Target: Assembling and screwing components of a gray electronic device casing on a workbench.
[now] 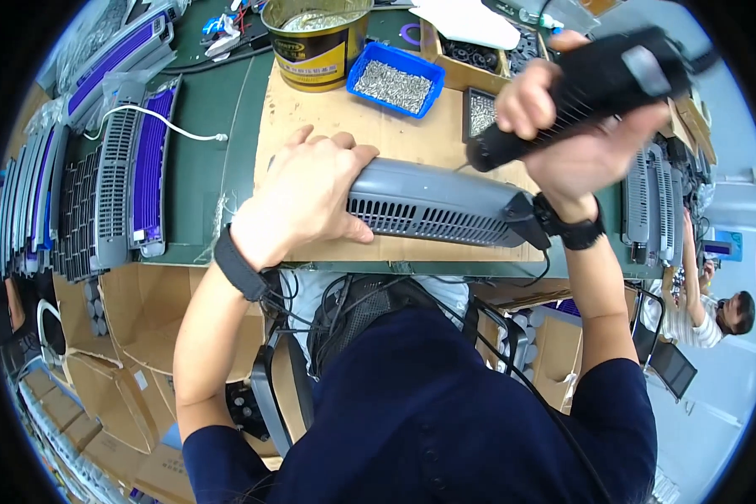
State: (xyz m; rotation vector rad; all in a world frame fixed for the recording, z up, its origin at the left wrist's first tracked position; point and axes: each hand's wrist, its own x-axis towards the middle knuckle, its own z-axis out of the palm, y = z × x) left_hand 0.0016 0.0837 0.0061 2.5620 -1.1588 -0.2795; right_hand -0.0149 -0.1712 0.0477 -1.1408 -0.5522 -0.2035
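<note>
A long grey plastic housing [445,195] with rows of vent slots lies across the cardboard sheet [311,122] before me. My left hand [307,189] is wrapped over its left end, the thumb on the slotted side and the fingers beyond the far edge. Held in my right hand [592,155] is a black electric screwdriver [584,92], tilted with its thin bit down to the left toward the housing's upper face. Whether the bit touches the housing I cannot tell. The right hand is slightly smeared by motion. A black part [527,220] sits at the housing's right end.
Behind the housing stand a blue tray [435,84] of small metal screws, a yellow-and-black tin [315,59] and a small dark box [469,113] of screws. Grey and purple housings [147,168] are stacked at left, more grey ones [665,197] at right. Another person [693,315] sits far right.
</note>
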